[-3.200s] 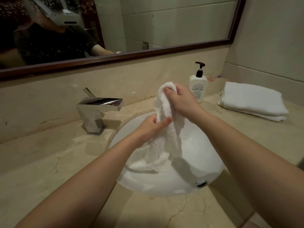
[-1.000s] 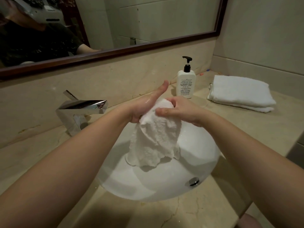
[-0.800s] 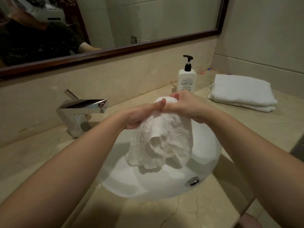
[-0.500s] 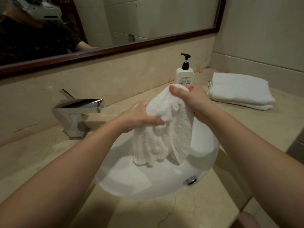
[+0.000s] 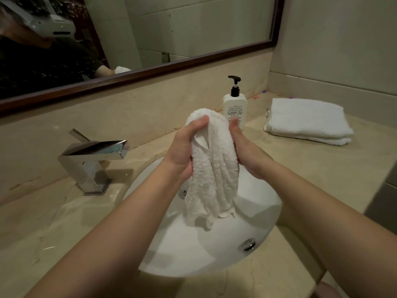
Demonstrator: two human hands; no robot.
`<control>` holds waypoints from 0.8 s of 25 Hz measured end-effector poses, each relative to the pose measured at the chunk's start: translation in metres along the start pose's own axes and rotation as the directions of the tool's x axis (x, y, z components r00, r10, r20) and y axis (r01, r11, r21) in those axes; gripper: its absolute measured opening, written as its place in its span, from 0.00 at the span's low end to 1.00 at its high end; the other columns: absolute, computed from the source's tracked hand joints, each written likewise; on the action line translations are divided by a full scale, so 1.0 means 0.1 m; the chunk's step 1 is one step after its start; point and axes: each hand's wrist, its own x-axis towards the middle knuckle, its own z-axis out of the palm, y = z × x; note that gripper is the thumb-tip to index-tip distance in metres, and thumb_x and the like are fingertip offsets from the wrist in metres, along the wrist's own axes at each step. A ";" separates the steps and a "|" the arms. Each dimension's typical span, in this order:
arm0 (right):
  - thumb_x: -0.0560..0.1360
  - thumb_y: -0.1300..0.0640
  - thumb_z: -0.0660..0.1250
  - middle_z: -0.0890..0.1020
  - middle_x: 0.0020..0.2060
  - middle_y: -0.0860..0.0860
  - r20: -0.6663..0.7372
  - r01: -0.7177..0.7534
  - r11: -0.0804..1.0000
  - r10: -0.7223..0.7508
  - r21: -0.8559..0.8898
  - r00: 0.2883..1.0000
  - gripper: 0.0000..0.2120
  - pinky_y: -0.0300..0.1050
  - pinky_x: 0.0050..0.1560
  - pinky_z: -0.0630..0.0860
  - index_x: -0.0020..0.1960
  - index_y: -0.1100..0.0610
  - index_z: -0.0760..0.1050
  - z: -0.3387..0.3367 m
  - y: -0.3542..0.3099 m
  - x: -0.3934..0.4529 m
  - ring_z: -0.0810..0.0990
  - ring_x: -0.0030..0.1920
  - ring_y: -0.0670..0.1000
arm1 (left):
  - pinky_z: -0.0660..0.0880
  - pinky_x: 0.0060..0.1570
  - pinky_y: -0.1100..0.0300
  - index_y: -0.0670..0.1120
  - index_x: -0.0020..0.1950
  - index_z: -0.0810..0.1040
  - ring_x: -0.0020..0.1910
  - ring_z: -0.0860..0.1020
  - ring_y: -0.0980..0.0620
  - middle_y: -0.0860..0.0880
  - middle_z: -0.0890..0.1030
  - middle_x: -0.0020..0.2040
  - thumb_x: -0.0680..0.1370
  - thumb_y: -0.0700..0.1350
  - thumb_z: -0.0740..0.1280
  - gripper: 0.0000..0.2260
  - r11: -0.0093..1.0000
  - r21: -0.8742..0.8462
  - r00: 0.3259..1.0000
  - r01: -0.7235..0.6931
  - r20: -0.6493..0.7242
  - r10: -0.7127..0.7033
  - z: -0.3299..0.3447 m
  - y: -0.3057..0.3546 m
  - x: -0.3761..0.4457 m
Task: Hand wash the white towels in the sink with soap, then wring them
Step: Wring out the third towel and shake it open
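Beige marble counter, wood-framed mirror, dim light.

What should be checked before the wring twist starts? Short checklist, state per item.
1. Both hands on the towel: ok. Left hand and right hand clasp the white towel from opposite sides.
2. Towel over the sink: ok, its tail hangs into the basin.
3. Towel bunched lengthwise: ok, gathered in vertical folds.
4. Faucet off: ok, no stream visible.
5. Soap rinsed out: cannot tell.
6. Folded towels clear of drips: ok, they lie on the counter to the right, apart from the basin.
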 end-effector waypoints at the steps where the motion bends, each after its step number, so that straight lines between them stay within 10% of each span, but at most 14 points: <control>1: 0.72 0.22 0.44 0.83 0.56 0.59 -0.063 0.011 0.999 -0.009 0.035 0.998 0.46 0.56 0.62 0.76 0.60 0.58 0.79 0.02 -0.02 0.04 0.81 0.58 0.58 | 0.74 0.65 0.41 0.36 0.60 0.81 0.57 0.79 0.37 0.36 0.81 0.55 0.68 0.51 0.77 0.26 1.000 -0.024 1.000 0.017 0.000 -0.017 0.03 0.00 -0.01; 5: 0.70 0.21 0.48 0.83 0.50 0.60 0.159 -0.143 0.850 0.070 0.508 0.985 0.45 0.54 0.61 0.75 0.52 0.57 0.85 0.28 -0.04 0.11 0.82 0.55 0.60 | 0.81 0.51 0.50 0.36 0.48 0.84 0.44 0.83 0.43 0.39 0.83 0.44 0.73 0.53 0.71 0.19 0.994 -0.105 0.991 -0.041 -0.132 0.027 0.13 -0.02 -0.01; 8: 0.72 0.22 0.50 0.80 0.63 0.62 0.402 -0.294 0.819 0.086 0.492 0.911 0.45 0.59 0.71 0.69 0.68 0.55 0.78 0.43 0.08 0.09 0.77 0.66 0.62 | 0.81 0.51 0.48 0.39 0.50 0.85 0.45 0.84 0.42 0.41 0.84 0.46 0.67 0.50 0.78 0.18 0.998 0.018 0.933 -0.061 -0.353 0.064 -0.10 0.06 0.08; 11: 0.73 0.34 0.67 0.83 0.55 0.60 0.448 -0.355 0.853 0.165 0.382 0.879 0.36 0.56 0.62 0.77 0.68 0.61 0.76 0.57 0.19 0.01 0.83 0.57 0.60 | 0.83 0.50 0.45 0.39 0.54 0.84 0.46 0.86 0.41 0.42 0.86 0.49 0.62 0.50 0.82 0.25 0.975 0.202 0.767 0.089 -0.638 0.062 -0.46 -0.02 0.13; 15: 0.71 0.51 0.73 0.83 0.44 0.60 0.375 -0.472 0.810 0.342 0.348 0.862 0.24 0.54 0.52 0.78 0.61 0.65 0.80 0.62 0.35 0.02 0.83 0.41 0.59 | 0.79 0.47 0.50 0.40 0.47 0.84 0.44 0.85 0.44 0.45 0.86 0.43 0.74 0.72 0.66 0.33 0.672 0.653 0.740 0.350 -0.632 0.229 -0.60 -0.20 0.03; 18: 0.76 0.52 0.62 0.80 0.34 0.55 0.427 -0.506 0.749 0.327 0.427 0.843 0.15 0.46 0.40 0.77 0.50 0.62 0.80 0.57 0.32 0.00 0.79 0.33 0.54 | 0.76 0.63 0.46 0.42 0.62 0.82 0.58 0.83 0.40 0.40 0.85 0.57 0.73 0.79 0.49 0.46 0.959 0.144 0.868 0.246 -0.472 -0.152 -0.70 -0.31 -0.01; 20: 0.76 0.53 0.58 0.79 0.31 0.55 0.461 -0.521 0.675 0.290 0.523 0.839 0.15 0.43 0.35 0.77 0.50 0.61 0.78 0.60 0.31 -0.04 0.79 0.30 0.52 | 0.68 0.72 0.38 0.41 0.71 0.76 0.68 0.77 0.36 0.36 0.78 0.68 0.71 0.79 0.54 0.48 0.963 -0.210 0.941 0.171 -0.256 -0.223 -0.77 -0.45 -0.01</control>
